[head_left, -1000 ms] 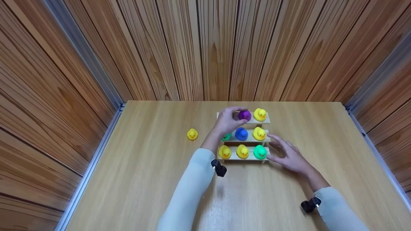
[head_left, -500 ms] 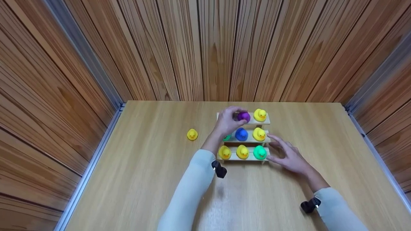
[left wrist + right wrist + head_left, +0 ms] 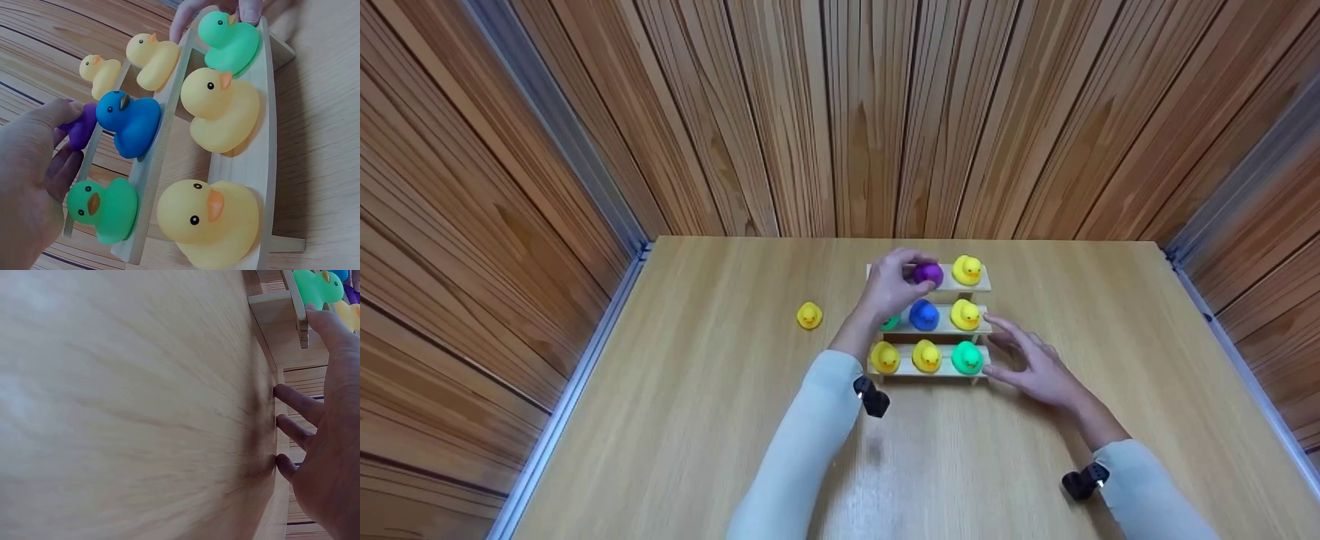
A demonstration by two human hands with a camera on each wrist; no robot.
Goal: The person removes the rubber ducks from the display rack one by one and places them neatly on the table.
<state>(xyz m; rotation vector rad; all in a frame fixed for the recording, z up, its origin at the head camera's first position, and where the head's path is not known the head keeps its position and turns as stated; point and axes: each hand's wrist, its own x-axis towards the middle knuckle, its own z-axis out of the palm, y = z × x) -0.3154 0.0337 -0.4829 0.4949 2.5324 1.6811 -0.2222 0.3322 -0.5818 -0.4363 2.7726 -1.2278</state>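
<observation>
A three-step wooden rack (image 3: 930, 370) bears rubber ducks. On its top step my left hand (image 3: 889, 285) pinches a purple duck (image 3: 928, 274) between thumb and fingers; the left wrist view shows the thumb on the purple duck (image 3: 83, 125). A yellow duck (image 3: 967, 269) sits right of it. The middle step carries a green duck (image 3: 889, 321), partly covered by my left hand, a blue duck (image 3: 924, 315) and a yellow one (image 3: 965, 314). Two yellow ducks and a green duck (image 3: 967, 358) line the bottom step. My right hand (image 3: 1039, 367), fingers spread, touches the rack's right end.
A lone yellow duck (image 3: 809, 315) stands on the wooden table (image 3: 697, 390), left of the rack. Wood-plank walls with metal edge strips enclose the table at the back and both sides.
The purple duck has shifted slightly left and towards the front in my left hand's pinch. My right hand has stayed at the rack's right end.
</observation>
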